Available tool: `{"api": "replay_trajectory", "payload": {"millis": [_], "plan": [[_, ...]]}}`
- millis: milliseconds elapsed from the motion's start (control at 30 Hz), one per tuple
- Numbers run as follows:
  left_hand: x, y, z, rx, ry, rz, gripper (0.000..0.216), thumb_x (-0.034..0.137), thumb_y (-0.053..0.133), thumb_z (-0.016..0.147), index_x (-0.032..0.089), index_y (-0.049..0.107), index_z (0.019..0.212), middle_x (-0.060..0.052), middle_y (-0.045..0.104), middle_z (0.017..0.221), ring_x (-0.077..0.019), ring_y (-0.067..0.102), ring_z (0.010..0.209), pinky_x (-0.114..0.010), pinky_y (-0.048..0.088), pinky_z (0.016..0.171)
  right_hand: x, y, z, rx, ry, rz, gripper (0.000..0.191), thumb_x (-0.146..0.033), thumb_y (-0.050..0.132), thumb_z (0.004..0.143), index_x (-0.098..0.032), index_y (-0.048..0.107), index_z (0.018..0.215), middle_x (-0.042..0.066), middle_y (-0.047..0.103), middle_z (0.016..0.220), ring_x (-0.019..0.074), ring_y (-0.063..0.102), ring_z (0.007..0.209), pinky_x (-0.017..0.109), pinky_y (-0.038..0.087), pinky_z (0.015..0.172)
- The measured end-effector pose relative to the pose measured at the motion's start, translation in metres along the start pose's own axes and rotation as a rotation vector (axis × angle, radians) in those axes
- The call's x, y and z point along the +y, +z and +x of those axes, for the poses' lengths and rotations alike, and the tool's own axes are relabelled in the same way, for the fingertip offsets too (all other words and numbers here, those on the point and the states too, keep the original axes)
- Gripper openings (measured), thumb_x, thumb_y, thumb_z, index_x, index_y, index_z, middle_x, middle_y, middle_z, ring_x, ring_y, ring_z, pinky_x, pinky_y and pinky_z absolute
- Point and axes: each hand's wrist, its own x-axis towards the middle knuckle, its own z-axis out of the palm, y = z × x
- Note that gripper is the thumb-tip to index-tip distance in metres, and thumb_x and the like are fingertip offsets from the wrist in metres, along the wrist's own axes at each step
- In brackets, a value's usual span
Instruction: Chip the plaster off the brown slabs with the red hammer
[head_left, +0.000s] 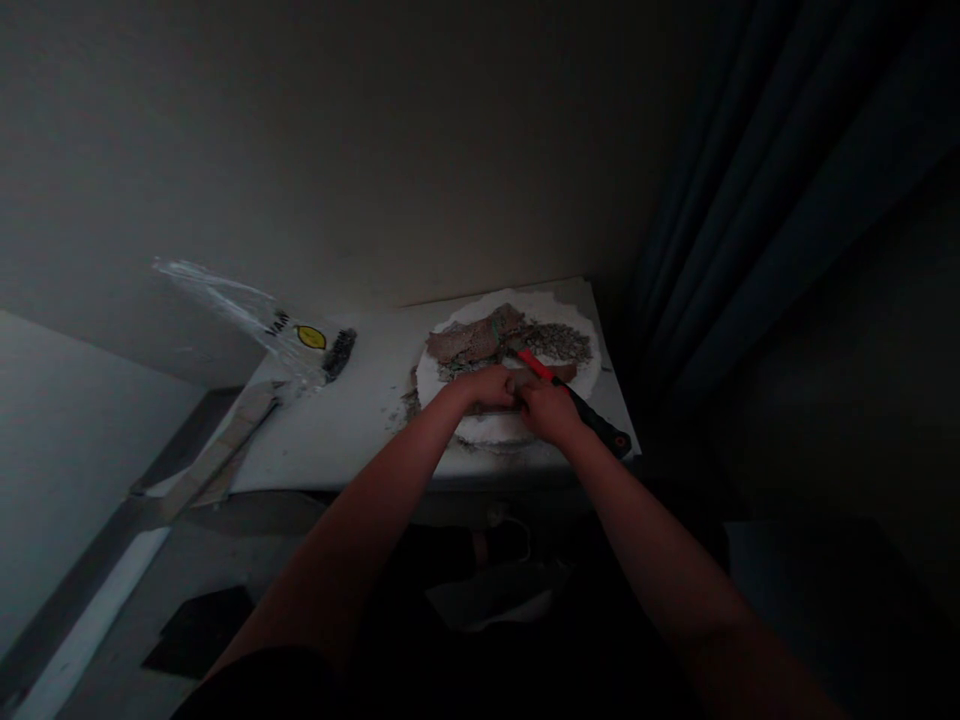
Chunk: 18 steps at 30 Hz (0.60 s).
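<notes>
My left hand (490, 385) and my right hand (549, 408) meet over a white round sheet (495, 430), their fingers curled in and close together. A small greyish piece (517, 381) shows between the fingertips, too dark to name. Just beside my right hand lies a hammer with a red and black handle (592, 418), its head end among the rubble. Behind my hands rest a rough brown slab (469, 342) and a heap of grey-brown crumbs (559, 342). Another flat brown piece (564, 373) sits partly behind my right hand.
The sheet lies on a white table (360, 420) against a wall. At the left stands a clear plastic bag (247, 310) with a yellow print, dark bits (341, 353) at its base. A dark curtain (765, 200) hangs at the right. Grit is scattered left of the sheet.
</notes>
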Motion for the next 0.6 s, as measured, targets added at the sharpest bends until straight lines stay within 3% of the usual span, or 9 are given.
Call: {"api": "replay_trajectory", "payload": {"millis": [300,600], "plan": [[-0.004,0.002,0.008,-0.022,-0.021,-0.019,0.017,0.035,0.066,0.067,0.019,0.067,0.066,0.000,0.059,0.060,-0.0147,0.049,0.057,-0.029,0.033,0.055,0.000,0.000,-0.001,-0.004,-0.014,-0.039,0.034,-0.019,0.048,0.095,-0.016,0.067,0.124,0.015,0.065,0.129,0.0259,0.059,0.119,0.035,0.049,0.094],[-0.007,-0.003,0.012,-0.099,0.005,-0.082,0.020,0.033,0.065,0.067,0.019,0.057,0.055,0.003,0.050,0.052,-0.0116,0.041,0.051,-0.029,0.029,0.052,0.000,0.000,-0.001,0.027,-0.034,-0.005,0.034,-0.018,0.048,0.094,-0.014,0.069,0.121,0.016,0.066,0.127,0.0267,0.061,0.117,0.036,0.050,0.092]]}}
